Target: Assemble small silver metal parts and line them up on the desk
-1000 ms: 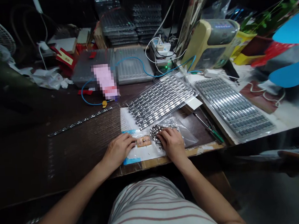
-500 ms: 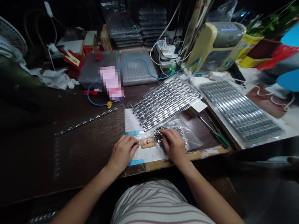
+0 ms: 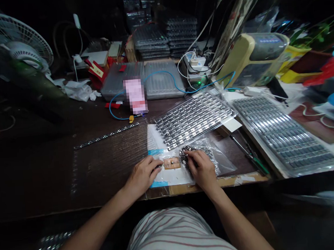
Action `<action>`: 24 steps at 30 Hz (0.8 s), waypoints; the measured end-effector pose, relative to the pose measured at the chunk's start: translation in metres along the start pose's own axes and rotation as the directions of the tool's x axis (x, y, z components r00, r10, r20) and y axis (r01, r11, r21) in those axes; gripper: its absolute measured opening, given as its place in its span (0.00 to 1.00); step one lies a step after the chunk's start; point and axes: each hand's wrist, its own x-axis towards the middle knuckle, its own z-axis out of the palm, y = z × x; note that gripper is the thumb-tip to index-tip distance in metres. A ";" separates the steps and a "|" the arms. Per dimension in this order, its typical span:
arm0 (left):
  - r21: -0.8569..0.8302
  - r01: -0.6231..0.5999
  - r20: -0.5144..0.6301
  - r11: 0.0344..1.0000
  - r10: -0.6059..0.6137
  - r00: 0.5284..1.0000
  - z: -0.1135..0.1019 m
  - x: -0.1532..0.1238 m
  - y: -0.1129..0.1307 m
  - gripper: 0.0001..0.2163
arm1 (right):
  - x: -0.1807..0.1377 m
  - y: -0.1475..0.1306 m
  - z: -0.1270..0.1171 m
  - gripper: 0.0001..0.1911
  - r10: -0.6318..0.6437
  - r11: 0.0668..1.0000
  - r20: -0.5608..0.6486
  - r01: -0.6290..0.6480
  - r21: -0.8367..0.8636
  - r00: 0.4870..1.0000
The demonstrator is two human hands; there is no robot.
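A small orange-brown block (image 3: 167, 164) lies on white paper (image 3: 173, 175) at the desk's front, with a tiny shiny round piece near its middle. Beside its left end, my left hand (image 3: 144, 173) has its fingers pinched together; whatever is between the tips is too small to make out. My right hand (image 3: 203, 170) rests over a heap of small shiny metal parts (image 3: 186, 154) on clear plastic, fingers curled and tips touching the heap. Its grip is partly hidden.
Behind the hands lies a clear tray with rows of metal strips (image 3: 195, 117). One strip (image 3: 107, 136) lies left on a clear ribbed tray (image 3: 114, 156). At right are a filled tray (image 3: 285, 135) and a green-handled screwdriver (image 3: 259, 166). A fan (image 3: 18, 44) stands far left.
The camera view has turned, so everything sits further right and slightly lower. Both hands stay by the block and the heap, with only slight finger movement.
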 end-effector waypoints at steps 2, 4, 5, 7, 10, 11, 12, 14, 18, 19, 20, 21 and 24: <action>0.022 -0.013 0.030 1.000 0.013 0.999 -0.002 -0.001 0.000 0.10 | 0.000 0.000 0.000 0.11 0.004 1.000 0.011 -0.004 0.007 1.000; 0.040 -0.018 0.058 0.999 0.016 0.998 -0.005 -0.002 0.001 0.09 | 0.000 0.000 -0.001 0.11 0.011 1.000 0.020 -0.011 0.015 1.000; 0.035 -0.011 0.068 0.999 0.009 0.998 -0.006 -0.003 0.001 0.08 | 0.000 0.000 -0.001 0.11 0.016 1.000 0.022 -0.016 0.018 1.000; -0.008 0.021 0.091 1.000 -0.020 0.996 -0.007 -0.004 0.001 0.06 | -0.001 0.000 0.000 0.11 0.024 0.999 0.026 -0.025 0.020 0.999; -0.053 0.064 0.135 0.997 -0.056 0.989 -0.011 -0.007 0.001 0.09 | -0.001 0.000 0.000 0.11 0.034 0.999 0.021 -0.034 0.023 0.999; -0.038 0.065 0.138 0.997 -0.059 0.989 -0.012 -0.008 0.000 0.10 | -0.001 0.000 0.001 0.11 0.036 0.999 0.013 -0.036 0.026 0.999; -0.010 0.059 0.130 0.998 -0.058 0.990 -0.014 -0.009 0.000 0.10 | -0.001 0.000 0.001 0.11 0.038 0.999 0.003 -0.038 0.032 0.999; 0.067 0.042 0.089 0.997 -0.048 0.995 -0.015 -0.009 -0.001 0.07 | -0.001 0.000 0.002 0.11 0.040 0.998 -0.012 -0.040 0.049 0.999; 0.076 0.004 0.029 0.997 -0.006 1.000 -0.013 -0.004 0.001 0.05 | -0.001 0.001 0.001 0.10 0.045 0.996 -0.015 -0.043 0.079 0.999; 0.033 -0.004 0.018 0.999 0.003 1.000 -0.010 0.000 0.003 0.05 | -0.001 0.001 0.001 0.10 0.050 0.995 -0.019 -0.048 0.083 0.999; -0.016 -0.009 0.003 1.000 0.009 1.000 -0.007 0.004 0.005 0.06 | -0.001 0.001 0.001 0.09 0.056 0.995 -0.024 -0.054 0.085 0.998; -0.065 -0.013 -0.018 0.998 0.012 1.000 -0.004 0.009 0.007 0.06 | -0.001 0.001 0.000 0.09 0.063 0.995 -0.030 -0.060 0.085 0.998; -0.171 -0.036 -0.073 0.985 0.024 0.997 0.008 0.022 0.012 0.07 | -0.001 0.000 -0.001 0.08 0.070 0.995 -0.035 -0.067 0.077 0.997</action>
